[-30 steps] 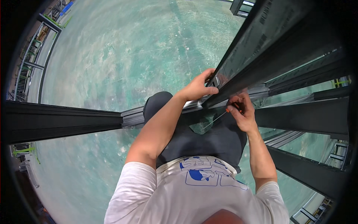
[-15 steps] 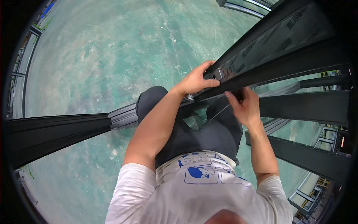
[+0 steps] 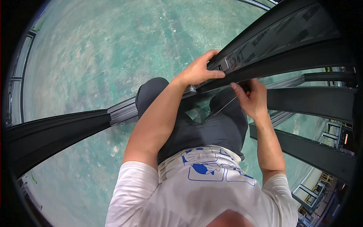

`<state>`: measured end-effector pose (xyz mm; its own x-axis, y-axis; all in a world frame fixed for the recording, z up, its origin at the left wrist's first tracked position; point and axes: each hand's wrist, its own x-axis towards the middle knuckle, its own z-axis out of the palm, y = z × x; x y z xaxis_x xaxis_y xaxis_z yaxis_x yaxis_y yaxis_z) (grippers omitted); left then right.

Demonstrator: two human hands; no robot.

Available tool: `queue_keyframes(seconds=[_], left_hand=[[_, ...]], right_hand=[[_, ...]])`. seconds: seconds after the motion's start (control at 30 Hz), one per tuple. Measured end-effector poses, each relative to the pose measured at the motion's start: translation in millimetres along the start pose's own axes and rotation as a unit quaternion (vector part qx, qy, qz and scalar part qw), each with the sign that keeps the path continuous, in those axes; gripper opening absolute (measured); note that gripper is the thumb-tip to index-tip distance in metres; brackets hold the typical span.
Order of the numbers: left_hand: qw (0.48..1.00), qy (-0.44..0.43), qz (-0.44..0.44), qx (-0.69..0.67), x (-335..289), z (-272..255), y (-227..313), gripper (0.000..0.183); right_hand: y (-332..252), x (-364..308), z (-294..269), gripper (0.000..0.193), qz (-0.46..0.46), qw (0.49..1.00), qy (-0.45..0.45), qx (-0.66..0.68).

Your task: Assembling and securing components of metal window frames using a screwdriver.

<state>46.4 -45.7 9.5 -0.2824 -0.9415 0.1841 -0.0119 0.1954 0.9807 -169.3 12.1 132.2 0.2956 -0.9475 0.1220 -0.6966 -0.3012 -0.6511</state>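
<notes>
A long dark metal profile [image 3: 261, 62] runs from between my hands up to the right, with film and handwritten marks on its face. My left hand [image 3: 197, 72] grips its near end, thumb on top beside a small metal-edged slot [image 3: 223, 67] and fingers over the far edge. Just below the profile, my right hand [image 3: 254, 99] is closed on what looks like a slim screwdriver [image 3: 227, 105]. Its thin shaft points down-left over my thighs; only an orange-red bit of the handle shows between the fingers.
A second dark profile [image 3: 56, 138] with a ribbed silvery section [image 3: 123, 111] crosses by my knee to the left. More dark beams [image 3: 310, 104] lie to the right, one lower [image 3: 302, 149]. Green floor [image 3: 113, 41] spreads beyond; frames stand at the far left edge.
The view has shifted a little. My right hand has moved slightly up and right with the shaft, and orange-red now shows between its fingers. My left hand keeps its hold on the profile.
</notes>
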Motion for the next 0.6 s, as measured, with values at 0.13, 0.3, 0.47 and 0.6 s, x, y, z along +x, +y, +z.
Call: queue_keyframes(seconds=[0.13, 0.3, 0.47, 0.6], left_hand=[[1.0, -0.007, -0.011, -0.014, 2, 1, 1, 0.089], [0.999, -0.017, -0.015, -0.036, 1, 2, 4, 0.086], [0.998, -0.011, -0.028, -0.049, 1, 2, -5, 0.082], [0.997, 0.006, -0.047, -0.057, 4, 9, -6, 0.083]], right_hand=[[9, 4, 6, 0.026, -0.011, 1.0, -0.009, -0.003], [12, 4, 8, 0.028, -0.011, 0.997, 0.005, 0.077], [10, 13, -6, 0.028, -0.05, 0.997, -0.024, -0.056], [21, 11, -4, 0.03, -0.038, 0.996, -0.037, -0.078]])
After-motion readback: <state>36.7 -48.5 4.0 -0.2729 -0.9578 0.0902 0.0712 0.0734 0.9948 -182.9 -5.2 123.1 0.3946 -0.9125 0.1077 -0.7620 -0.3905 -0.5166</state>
